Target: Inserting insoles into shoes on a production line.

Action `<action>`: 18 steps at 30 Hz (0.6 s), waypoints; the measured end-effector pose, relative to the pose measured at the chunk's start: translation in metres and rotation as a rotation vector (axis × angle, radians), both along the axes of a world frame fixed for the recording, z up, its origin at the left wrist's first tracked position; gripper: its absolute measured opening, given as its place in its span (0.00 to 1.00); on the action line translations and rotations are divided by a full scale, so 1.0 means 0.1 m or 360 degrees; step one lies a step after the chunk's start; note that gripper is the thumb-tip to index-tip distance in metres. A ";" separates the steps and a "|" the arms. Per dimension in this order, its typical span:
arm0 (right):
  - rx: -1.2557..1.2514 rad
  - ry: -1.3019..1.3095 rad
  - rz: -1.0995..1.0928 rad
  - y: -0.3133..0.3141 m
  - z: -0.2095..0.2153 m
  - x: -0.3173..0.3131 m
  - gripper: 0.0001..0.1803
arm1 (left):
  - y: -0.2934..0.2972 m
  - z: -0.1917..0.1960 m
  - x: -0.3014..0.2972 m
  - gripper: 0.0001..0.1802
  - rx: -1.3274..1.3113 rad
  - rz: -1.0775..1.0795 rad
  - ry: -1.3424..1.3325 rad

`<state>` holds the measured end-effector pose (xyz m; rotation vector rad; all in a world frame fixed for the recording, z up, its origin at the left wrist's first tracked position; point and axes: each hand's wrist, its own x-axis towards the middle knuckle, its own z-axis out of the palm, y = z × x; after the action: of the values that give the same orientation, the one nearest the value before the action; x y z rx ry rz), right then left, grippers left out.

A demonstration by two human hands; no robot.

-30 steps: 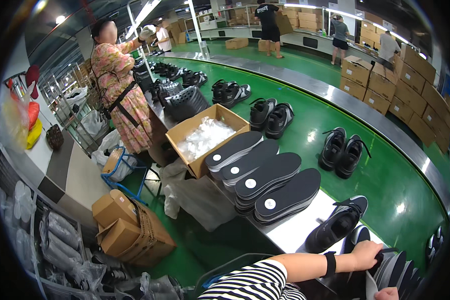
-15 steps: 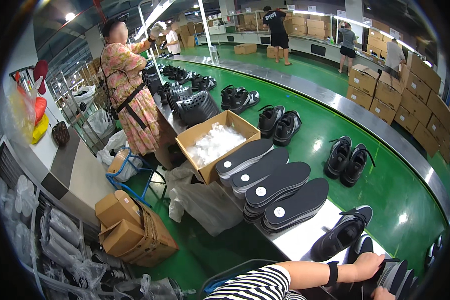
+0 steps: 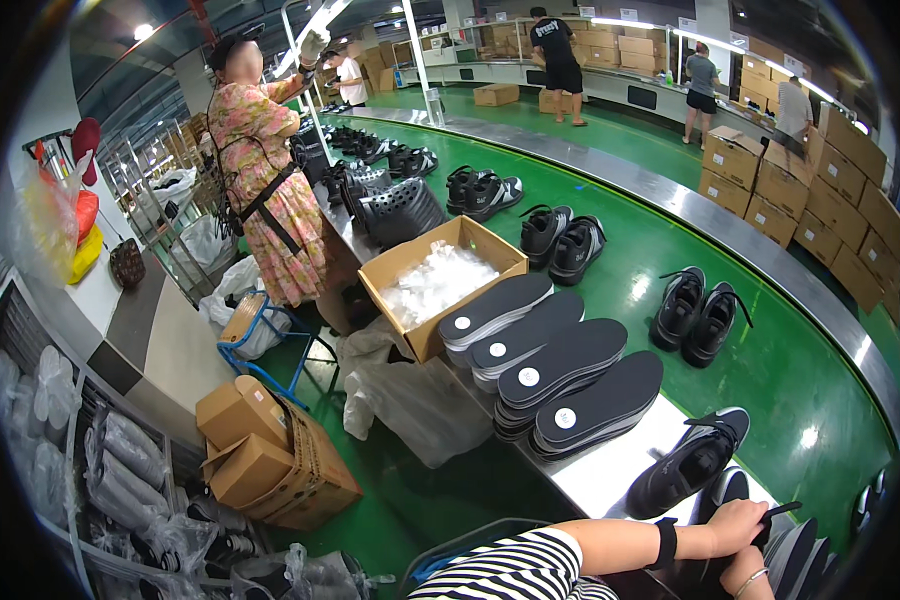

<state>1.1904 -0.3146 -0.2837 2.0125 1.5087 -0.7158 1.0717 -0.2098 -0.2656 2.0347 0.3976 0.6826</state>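
My left hand (image 3: 738, 524), with a black band at the wrist and a striped sleeve behind it, is closed on the opening of a black shoe (image 3: 722, 492) at the lower right. A second black sneaker (image 3: 690, 462) lies just beyond it on the white bench top (image 3: 620, 470). Only the wrist and back of my right hand (image 3: 742, 574), wearing a thin bracelet, show at the bottom edge; its fingers are hidden. Stacks of black insoles (image 3: 555, 375) with round white stickers lie further along the bench.
An open cardboard box of clear plastic bags (image 3: 440, 280) stands past the insoles. Pairs of black shoes (image 3: 695, 315) ride a green conveyor (image 3: 790, 400). A person in a flowered dress (image 3: 265, 190) works at the bench's far end. Cardboard boxes (image 3: 270, 455) sit on the floor at left.
My left hand stays on the black shoe. The view has shifted slightly, so the bench and insoles sit a little lower and more to the right in the picture.
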 end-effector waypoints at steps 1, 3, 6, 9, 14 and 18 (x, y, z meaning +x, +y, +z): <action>-0.0117 0.0025 0.0001 0.00 -0.11 0.12 0.35 | 0.00 0.01 -0.01 0.09 -0.0005 -0.0010 0.0004; -0.0313 0.0445 0.0119 0.00 -0.18 0.26 0.38 | 0.01 0.04 -0.03 0.08 -0.0042 -0.0054 0.0049; -0.0294 0.0446 0.0123 -0.02 0.04 0.19 0.34 | 0.02 0.08 -0.04 0.07 -0.0091 -0.0104 0.0105; -0.0172 0.0337 0.0139 0.06 0.38 -0.11 0.29 | 0.03 0.07 -0.03 0.08 -0.0088 -0.0120 0.0123; -0.0045 0.0267 0.0145 0.20 0.77 -0.53 0.22 | 0.01 -0.02 0.03 0.08 0.0004 -0.0077 0.0026; 0.0030 0.0256 0.0131 0.15 0.94 -0.66 0.18 | -0.01 -0.04 0.04 0.08 0.0007 -0.0067 0.0022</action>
<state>1.1244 -0.2995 -0.1897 1.9330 1.6855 -0.8498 1.0755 -0.2105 -0.2696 2.0471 0.3609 0.6445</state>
